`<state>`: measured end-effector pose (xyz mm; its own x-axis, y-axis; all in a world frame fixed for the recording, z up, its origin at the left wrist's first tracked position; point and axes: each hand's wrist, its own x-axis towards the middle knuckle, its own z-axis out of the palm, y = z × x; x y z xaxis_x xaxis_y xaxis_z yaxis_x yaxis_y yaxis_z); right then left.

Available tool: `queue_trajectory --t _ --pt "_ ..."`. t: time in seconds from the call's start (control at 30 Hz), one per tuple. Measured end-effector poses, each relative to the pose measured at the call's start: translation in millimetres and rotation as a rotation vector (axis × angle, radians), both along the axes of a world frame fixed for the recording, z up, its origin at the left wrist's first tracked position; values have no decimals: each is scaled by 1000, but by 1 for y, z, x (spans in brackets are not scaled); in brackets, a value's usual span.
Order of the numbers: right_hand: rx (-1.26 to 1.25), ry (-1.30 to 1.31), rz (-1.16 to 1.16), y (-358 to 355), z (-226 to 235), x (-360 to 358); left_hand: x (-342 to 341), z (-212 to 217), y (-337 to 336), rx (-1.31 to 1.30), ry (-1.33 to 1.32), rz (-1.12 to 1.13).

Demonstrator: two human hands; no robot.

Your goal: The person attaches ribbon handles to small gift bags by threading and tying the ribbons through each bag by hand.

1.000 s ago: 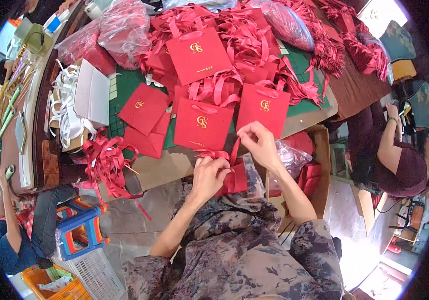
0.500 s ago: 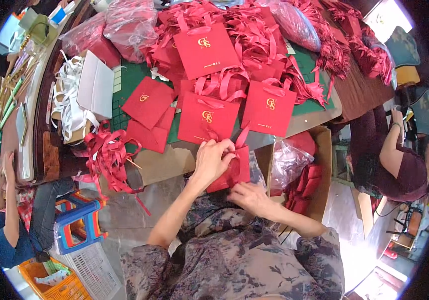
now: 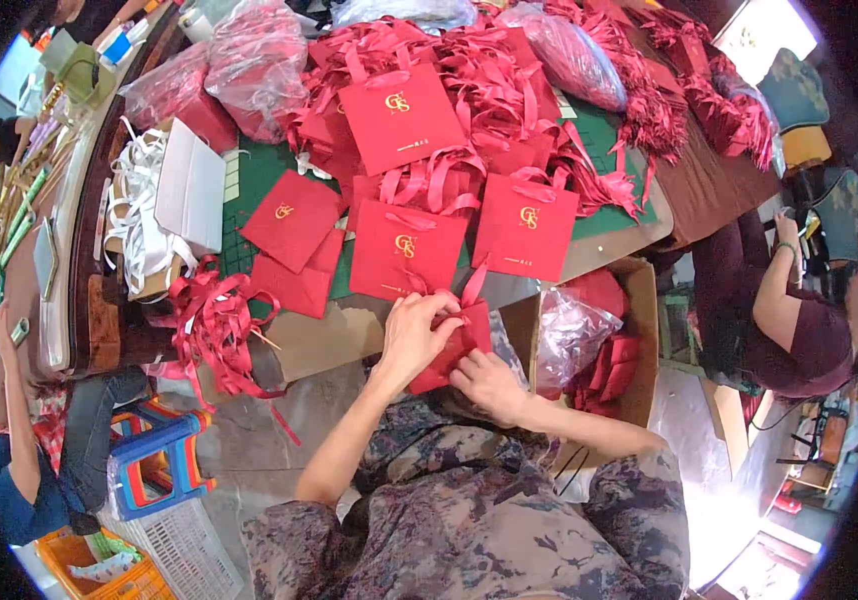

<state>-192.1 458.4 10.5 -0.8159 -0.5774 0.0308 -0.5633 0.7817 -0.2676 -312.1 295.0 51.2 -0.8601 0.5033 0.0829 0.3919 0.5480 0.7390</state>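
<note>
Red bag (image 3: 460, 345) held at table's (image 3: 609, 244) near edge

The left hand (image 3: 417, 328) pinches its top, hiding where the ribbon (image 3: 473, 286) joins; whether the right hand (image 3: 491, 387), covering the lower right corner, grips cannot be told.

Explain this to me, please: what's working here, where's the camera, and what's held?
No robot here: it's a person working bare-handed. The view comes from a wide fisheye camera on their head, looking down, so straight edges bend. The left hand has its grip near the top of a small red bag; the right hand touches it lower down. On the table, red bags lie partly over a green mat, with white ribbons to the left.
</note>
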Motion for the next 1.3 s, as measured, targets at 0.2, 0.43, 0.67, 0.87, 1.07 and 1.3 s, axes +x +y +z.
queue_trajectory --t 0.2,0.43,0.67,0.87,1.07,1.3 --pt "-730 -158 -366 -4 55 -38 -1 18 -12 239 -42 13" --pt "-976 -229 -610 -15 44 -57 24 33 -33 162 107 152" --pt "-1013 -305 -614 -9 38 -51 33 17 -40 174 1 192" --pt "-912 -333 -622 -8 45 -47 42 14 -39 310 -235 249" --pt "-544 148 -489 -31 80 -28 61 18 -39 280 -390 318" --pt "-726 67 -396 -41 44 -24 63 23 -46 142 -461 291"
